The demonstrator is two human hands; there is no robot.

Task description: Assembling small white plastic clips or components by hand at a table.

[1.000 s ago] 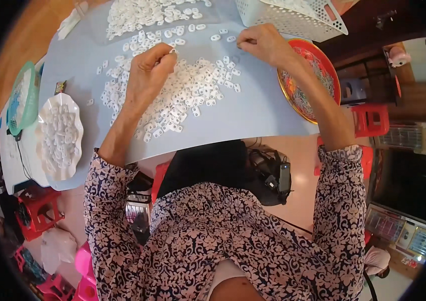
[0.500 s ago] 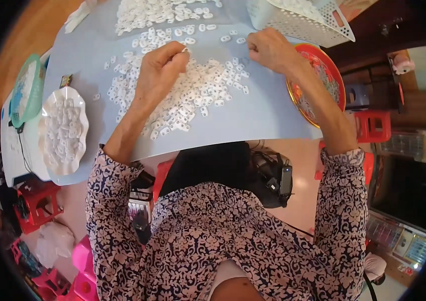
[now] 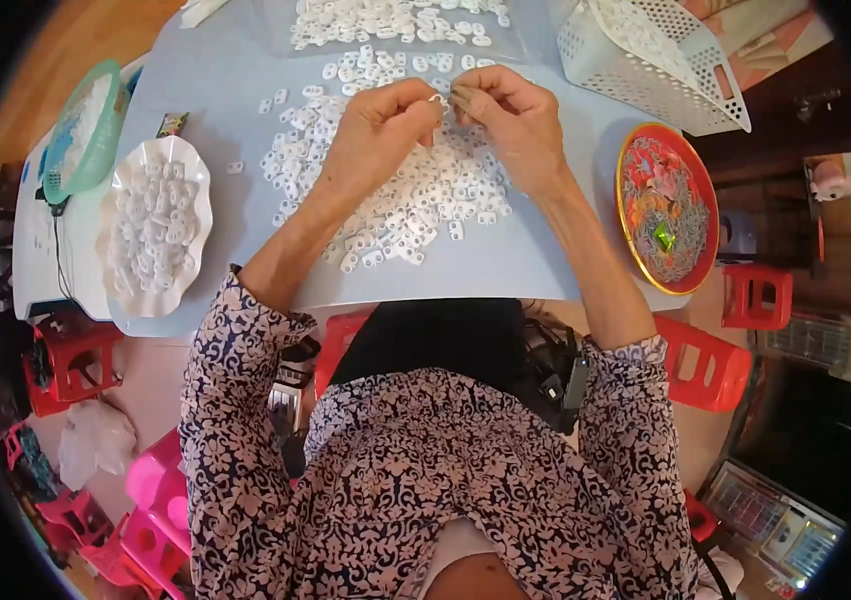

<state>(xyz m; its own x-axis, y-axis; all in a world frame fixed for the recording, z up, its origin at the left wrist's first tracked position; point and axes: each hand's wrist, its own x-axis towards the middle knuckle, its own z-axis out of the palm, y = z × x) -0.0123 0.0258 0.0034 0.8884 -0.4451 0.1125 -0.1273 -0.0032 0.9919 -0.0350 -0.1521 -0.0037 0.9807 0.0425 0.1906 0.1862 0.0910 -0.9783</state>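
Over a pile of small white oval plastic pieces with holes (image 3: 390, 215), my two hands are close together. The fingers of my left hand (image 3: 385, 130) are pinched on a small white plastic piece (image 3: 438, 100), which pokes out toward the right. Facing it, my right hand (image 3: 517, 125) has thumb and forefinger pressed together beside that piece; whatever it pinches is too small to make out. To the right lies a round red dish with a gold rim (image 3: 700, 172), holding many thin grey bits and a green wrapped item (image 3: 663, 236).
A scalloped white plate (image 3: 200, 232) of white pieces is at the left, near a green basket (image 3: 103, 150). A perforated white basket (image 3: 610, 75) stands at the far right. Red stools (image 3: 710, 368) stand beyond the light-blue table (image 3: 245, 225).
My right hand has moved left from near the red dish to meet my left hand. The view has shifted, so the table's contents appear farther right and the red dish is uncovered.
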